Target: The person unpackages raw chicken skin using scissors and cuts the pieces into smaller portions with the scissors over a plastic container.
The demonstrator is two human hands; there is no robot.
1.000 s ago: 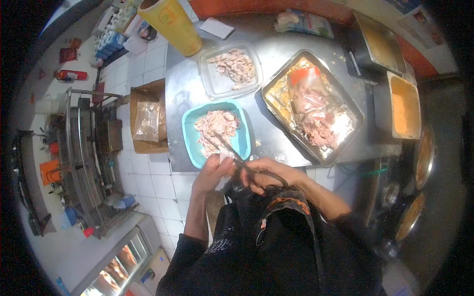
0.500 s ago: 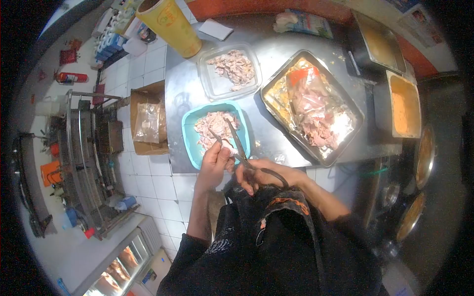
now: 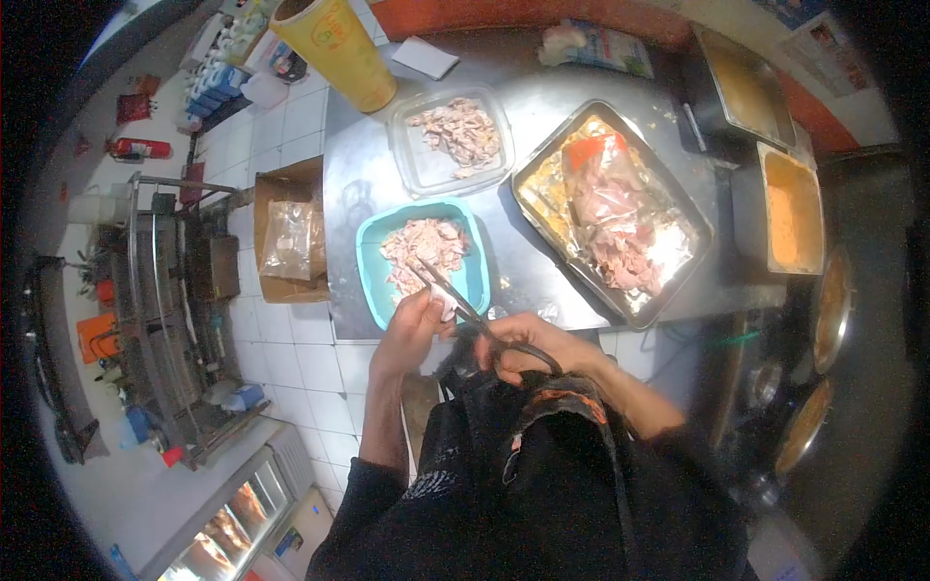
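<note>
- While the left hand (image 3: 412,324) pinches a small pale piece of meat (image 3: 447,304) over the near edge of the turquoise tub (image 3: 474,281), the right hand (image 3: 528,349) grips the scissors (image 3: 472,315) by their handles, just below the middle of the frame.
- The 2 blades have just swung from wide apart to nearly together, which I judge to be the closing half of a snip; whether they have cut through the piece is too small to tell.
- The scissors point to the upper left of the frame, tips over the tub; their long axis slants from there down to the handle loops at the lower right.
- Left hand: thumb and fingertips pressed together on the meat, right beside the blades.
- Right hand: fingers wrapped around the handles, with 1 dark loop showing past them.
- Chopped meat (image 3: 423,244) lies in the tub, left of centre in the frame, and more sits above it in a clear container (image 3: 426,172).
- Right of centre, a metal tray (image 3: 564,244) holds a plastic bag (image 3: 615,194) with meat at its lower end.
</note>
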